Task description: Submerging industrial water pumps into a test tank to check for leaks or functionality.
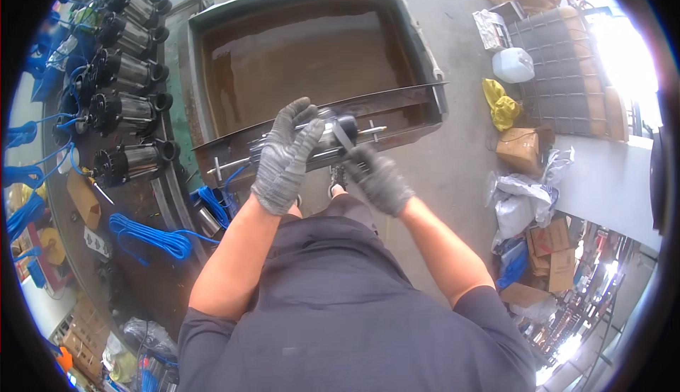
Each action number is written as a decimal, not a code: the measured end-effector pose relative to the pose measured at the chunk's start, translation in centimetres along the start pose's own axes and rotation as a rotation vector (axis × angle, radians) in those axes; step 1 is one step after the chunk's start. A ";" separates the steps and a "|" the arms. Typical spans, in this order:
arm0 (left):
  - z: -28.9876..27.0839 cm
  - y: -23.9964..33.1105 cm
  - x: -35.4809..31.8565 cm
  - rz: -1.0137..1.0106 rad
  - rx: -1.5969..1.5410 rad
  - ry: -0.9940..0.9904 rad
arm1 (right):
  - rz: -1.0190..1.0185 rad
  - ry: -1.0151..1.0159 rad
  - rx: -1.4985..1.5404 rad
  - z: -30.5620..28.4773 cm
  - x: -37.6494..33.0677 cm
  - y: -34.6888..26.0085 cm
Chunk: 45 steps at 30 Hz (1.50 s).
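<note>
The right gloved hand point(375, 178) curls at the black end point(346, 128) of a steel cylinder point(328, 137), its closure too blurred to tell; the left gloved hand point(285, 158) has fingers apart alongside. The cylinder lies mid-frame by the tank point(405, 31); a steadying left palm would likely prevent rolling.

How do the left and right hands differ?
The fingers of the left hand stretch up the picture; those of the right hand bend toward upper left. The right hand is at the black end of a shiny cylinder, the left hand farther left. The left glove looks paler than the right. Both are grey.
</note>
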<state>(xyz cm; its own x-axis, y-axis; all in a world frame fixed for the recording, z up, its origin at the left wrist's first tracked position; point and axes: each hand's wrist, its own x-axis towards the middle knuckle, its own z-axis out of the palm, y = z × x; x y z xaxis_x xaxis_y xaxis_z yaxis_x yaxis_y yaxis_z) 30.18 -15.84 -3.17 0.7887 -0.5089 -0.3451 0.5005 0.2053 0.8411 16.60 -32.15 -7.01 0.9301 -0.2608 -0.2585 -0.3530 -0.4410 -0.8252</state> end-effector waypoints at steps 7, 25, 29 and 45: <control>-5.5 -1.6 -3.1 -0.102 0.204 0.075 | 0.488 0.315 -0.083 -15.8 -0.8 17.0; -22.1 -15.4 -11.8 -0.234 0.305 0.803 | 0.447 0.540 -0.283 -15.9 7.3 30.5; -23.5 -16.0 -11.4 -0.084 0.472 0.897 | 0.529 0.522 -0.073 -15.8 7.4 31.1; -24.1 -12.9 -9.1 -0.341 0.676 0.515 | -0.154 -0.192 -0.452 -2.2 8.4 -1.8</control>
<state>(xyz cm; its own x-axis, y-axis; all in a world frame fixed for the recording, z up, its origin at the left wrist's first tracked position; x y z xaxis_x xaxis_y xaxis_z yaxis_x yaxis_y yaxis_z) 25.16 6.26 -20.94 0.7795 0.0168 -0.6262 0.5479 -0.5030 0.6684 24.86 -35.47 -6.60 0.9616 -0.0196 -0.2738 -0.1792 -0.8003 -0.5722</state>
